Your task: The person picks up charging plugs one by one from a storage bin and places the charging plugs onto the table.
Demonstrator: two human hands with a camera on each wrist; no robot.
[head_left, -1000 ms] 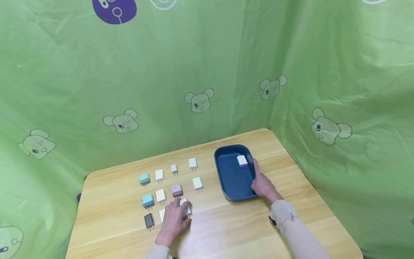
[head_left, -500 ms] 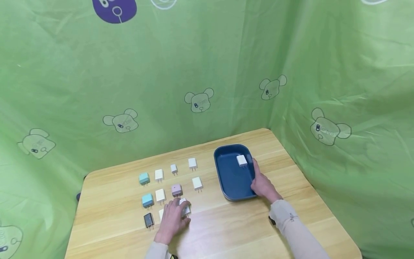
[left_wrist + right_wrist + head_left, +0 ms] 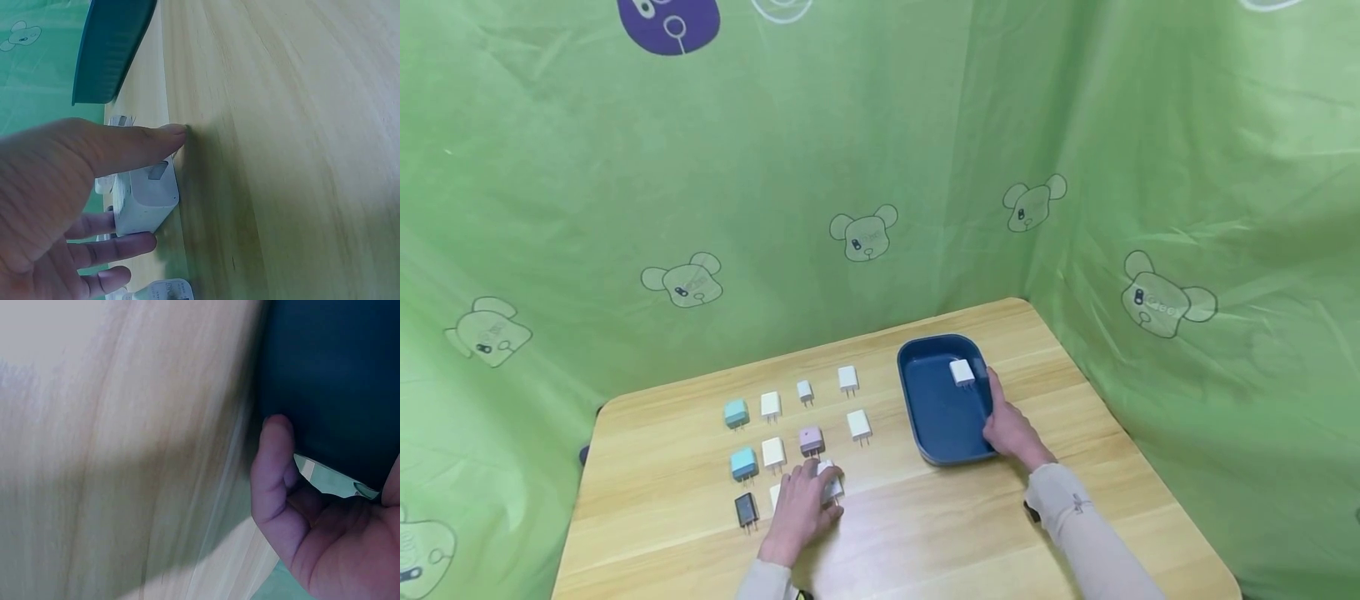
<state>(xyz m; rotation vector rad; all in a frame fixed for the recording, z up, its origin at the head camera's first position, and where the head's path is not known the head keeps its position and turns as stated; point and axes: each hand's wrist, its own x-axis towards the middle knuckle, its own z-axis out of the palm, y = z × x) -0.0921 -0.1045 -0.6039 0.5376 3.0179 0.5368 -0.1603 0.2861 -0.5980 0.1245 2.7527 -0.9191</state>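
My left hand (image 3: 801,506) holds a white charger plug (image 3: 147,199) on the table, thumb on one side and fingers on the other. In the head view the hand covers part of that plug, and another white charger (image 3: 776,495) beside it is partly hidden too. A lilac charger (image 3: 811,440) sits just beyond the fingers. On the right, my right hand (image 3: 1013,429) grips the side of a dark blue tray (image 3: 943,433). Its fingers (image 3: 275,462) bend against the outer wall in the right wrist view. One white charger (image 3: 961,372) lies inside the tray.
Rows of chargers stand on the wooden table (image 3: 647,500): two turquoise ones, the lower being a turquoise charger (image 3: 742,463), a black charger (image 3: 746,509), and several white ones, including a white charger (image 3: 858,425) between hand and tray. Green curtains (image 3: 880,150) hang behind and to the right.
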